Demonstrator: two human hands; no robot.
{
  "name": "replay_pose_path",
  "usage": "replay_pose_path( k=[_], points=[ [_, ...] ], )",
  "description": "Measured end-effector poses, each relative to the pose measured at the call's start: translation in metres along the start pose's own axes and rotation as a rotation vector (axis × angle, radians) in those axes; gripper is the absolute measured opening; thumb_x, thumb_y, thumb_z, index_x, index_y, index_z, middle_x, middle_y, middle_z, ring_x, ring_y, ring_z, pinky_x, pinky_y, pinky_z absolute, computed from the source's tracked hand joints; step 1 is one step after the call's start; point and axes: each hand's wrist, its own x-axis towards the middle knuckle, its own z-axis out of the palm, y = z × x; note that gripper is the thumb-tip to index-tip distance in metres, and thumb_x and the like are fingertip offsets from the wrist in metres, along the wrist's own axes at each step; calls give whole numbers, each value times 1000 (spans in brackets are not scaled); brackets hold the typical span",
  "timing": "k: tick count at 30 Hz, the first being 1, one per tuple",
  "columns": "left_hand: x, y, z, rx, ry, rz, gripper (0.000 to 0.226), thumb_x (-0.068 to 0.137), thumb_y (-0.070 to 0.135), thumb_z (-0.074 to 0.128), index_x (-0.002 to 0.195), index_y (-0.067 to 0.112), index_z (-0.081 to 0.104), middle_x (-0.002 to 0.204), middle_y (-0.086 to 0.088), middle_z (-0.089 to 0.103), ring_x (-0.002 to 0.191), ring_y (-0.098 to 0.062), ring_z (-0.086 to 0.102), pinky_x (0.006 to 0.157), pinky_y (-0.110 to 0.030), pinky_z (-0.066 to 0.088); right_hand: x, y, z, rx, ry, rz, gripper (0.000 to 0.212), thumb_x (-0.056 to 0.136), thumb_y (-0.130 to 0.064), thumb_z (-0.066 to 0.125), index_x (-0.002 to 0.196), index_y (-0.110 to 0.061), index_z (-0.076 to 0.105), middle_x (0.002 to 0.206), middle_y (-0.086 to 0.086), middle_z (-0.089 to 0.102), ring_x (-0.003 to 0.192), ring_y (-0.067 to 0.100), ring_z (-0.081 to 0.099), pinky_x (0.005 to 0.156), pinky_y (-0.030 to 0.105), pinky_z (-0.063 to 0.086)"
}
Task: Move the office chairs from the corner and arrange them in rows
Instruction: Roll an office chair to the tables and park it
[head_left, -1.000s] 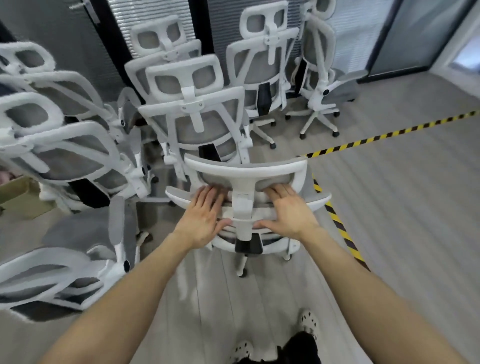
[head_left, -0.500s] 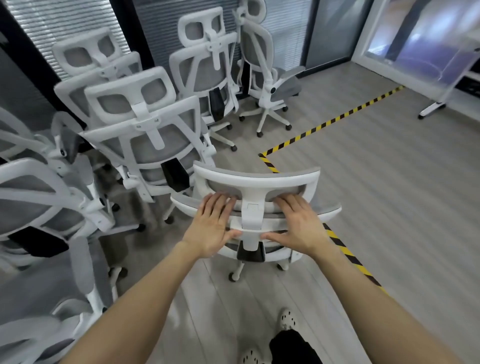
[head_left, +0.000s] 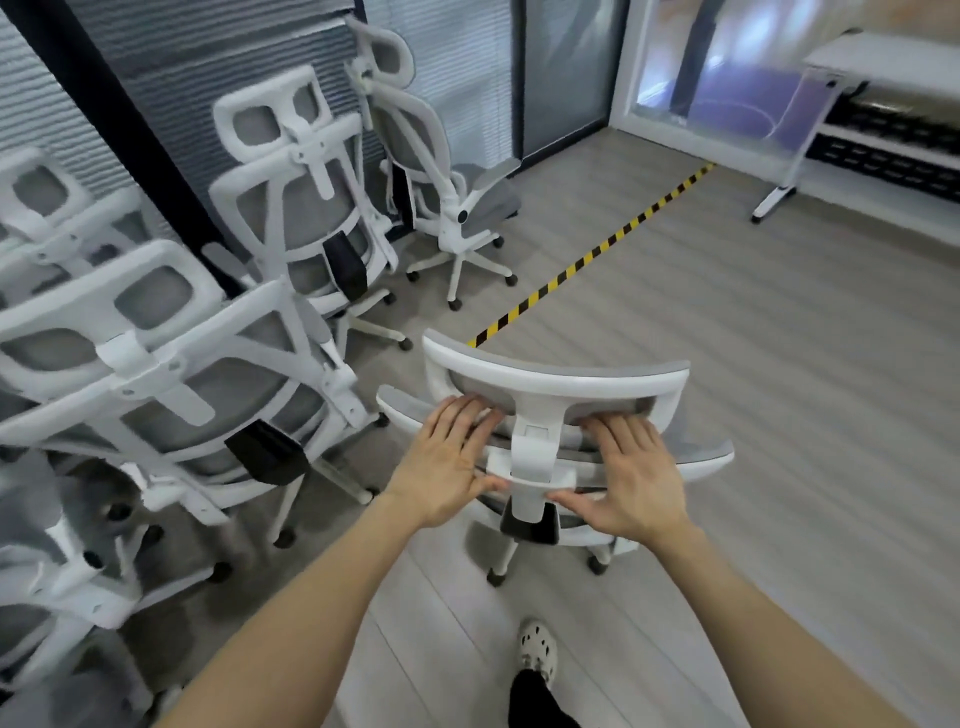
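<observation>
Left hand, right hand press upright chair, facing away.

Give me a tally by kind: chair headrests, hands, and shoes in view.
Chair headrests: 5
Hands, left hand and right hand: 2
Shoes: 1
Total: 8

An office is shown. A crowd of white-framed, grey-mesh office chairs on castors is packed into the left and upper left of the frame. Closed blinds are seen behind dark-framed partitions along the top, with a tall glass panel beside them. A white desk is seen at the upper right. The grey plank floor is marked with black-and-yellow tape.
</observation>
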Motion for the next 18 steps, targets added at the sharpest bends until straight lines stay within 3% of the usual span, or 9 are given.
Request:
replay_pose_path(
  k=[4,6,10,13,18],
  points=[
    [97,-13,-2,20,-2,119,102,97,88,45,166,14,37,167,-11,41,160,-35,32,138,-52,15,39,55,5,-42,-17,80,96,80,-88,71,132,-7,68,124,7,65,113,33,61,110,45,47],
    [145,-14,-5,17,-3,164,101,95,87,49,163,12,40,164,-12,45,157,-36,38,135,-55,26,59,87,7,-61,-36,119,96,81,-89,70,135,-9,66,127,7,64,117,33,60,113,44,45],
    [233,-12,-5,-7,-5,232,102,99,89,35,159,7,47,160,-16,49,152,-40,44,132,-58,30,94,147,11,-81,-96,211,103,78,-94,67,145,-16,60,138,2,60,130,28,54,124,40,35],
    [295,-10,0,10,-3,273,104,102,87,22,158,4,51,159,-18,51,150,-43,47,130,-60,32,120,187,18,-41,-86,301,109,71,-97,69,145,-18,60,138,-1,59,132,26,52,124,41,38],
    [405,-15,16,19,77,374,101,99,86,33,162,8,48,162,-16,48,154,-40,41,133,-55,22,164,249,29,-79,-5,384,106,69,-94,76,138,-14,64,130,0,61,126,27,56,118,43,44]
  ],
)
